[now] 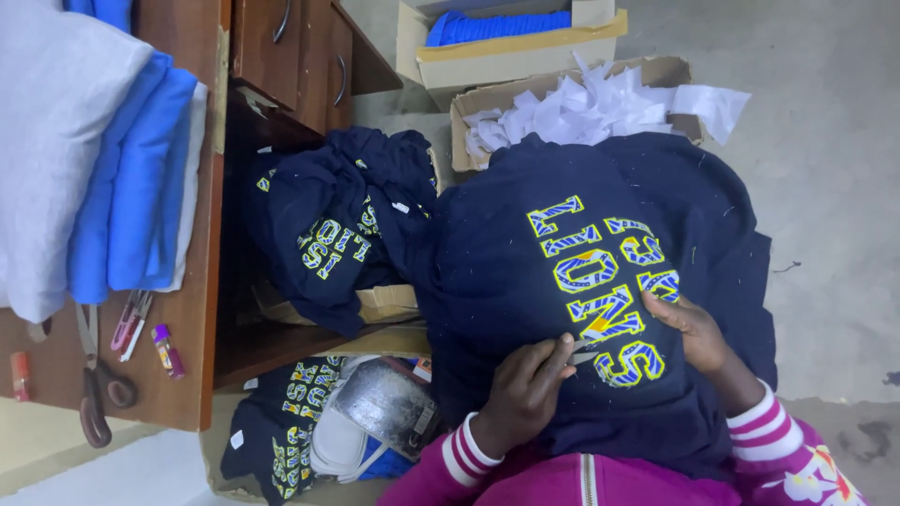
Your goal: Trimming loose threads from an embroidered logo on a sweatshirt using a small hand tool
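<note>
A navy sweatshirt with yellow and blue lettering lies spread over the person's lap. The left hand is curled against the cloth below the letters, perhaps pinching a small tool, though that is hard to see. The right hand rests half open on the lettering, fingers flat. More navy sweatshirts are piled beside the wooden worktop, where scissors lie.

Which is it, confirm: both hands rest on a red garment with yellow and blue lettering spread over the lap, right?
Not red. The head view shows the garment is navy blue. The left hand and right hand do rest on it, by its yellow and blue lettering.
</note>
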